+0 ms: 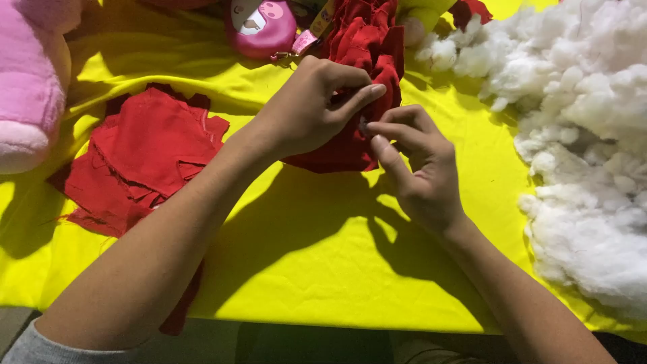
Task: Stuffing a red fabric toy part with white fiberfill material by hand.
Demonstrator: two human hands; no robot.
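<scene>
**Mia:** What are the hands doing?

**Ben:** Both hands are on a red cloth piece that lies on the yellow sheet, near the top middle. The left hand is closed on it, with thumb and finger pinching a fold. The right hand pinches the same spot from the other side. Its fingers are curled in tight.

**Mia:** Is there a needle?

**Ben:** I can't tell. Something small and dark sits between the fingertips, but it is too tiny to say.

**Mia:** So what step is this?

**Ben:** I think they are working on one little spot of the cloth, maybe closing it or fixing a fold. That needs slow, careful fingers, and the left hand has to keep the fold from slipping.

**Mia:** What else is there?

**Ben:** A pile of white fluff is on the right. Flat red cloth pieces lie on the left, well apart from the hands. A pink plush toy sits at the left edge, and a round pink case is at the top.
</scene>
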